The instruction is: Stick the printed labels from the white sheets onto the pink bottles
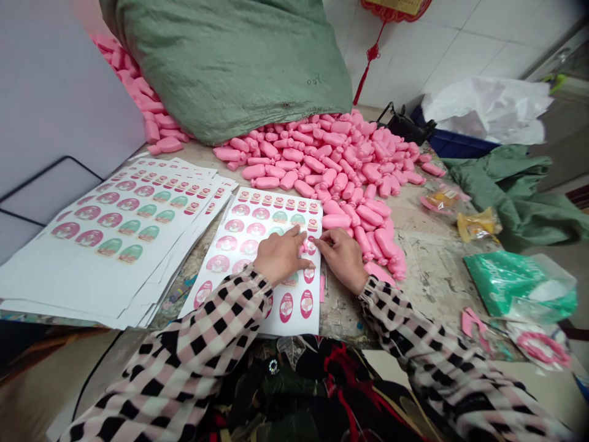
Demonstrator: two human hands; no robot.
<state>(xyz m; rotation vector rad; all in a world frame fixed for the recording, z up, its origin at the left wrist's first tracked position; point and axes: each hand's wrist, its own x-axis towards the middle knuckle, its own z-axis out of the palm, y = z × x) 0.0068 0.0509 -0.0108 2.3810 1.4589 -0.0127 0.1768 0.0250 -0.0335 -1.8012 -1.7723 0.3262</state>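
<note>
A sticker sheet [257,233] with pink and green labels lies on the table in front of me. My left hand [280,256] rests flat on the sheet, fingers stretched toward its right side. Beside it, my right hand [341,258] has its fingertips pinched at a pink sticker on the sheet's right edge; I cannot make out what the pinch holds. Several pink bottles [340,166] lie heaped just beyond and to the right of both hands.
A stack of more sticker sheets [115,239] lies at the left. A big green sack [230,61] leans at the back over the bottles. At the right are green cloth [510,190], a green plastic bag [519,285], small packets [478,224] and a blue crate [455,144].
</note>
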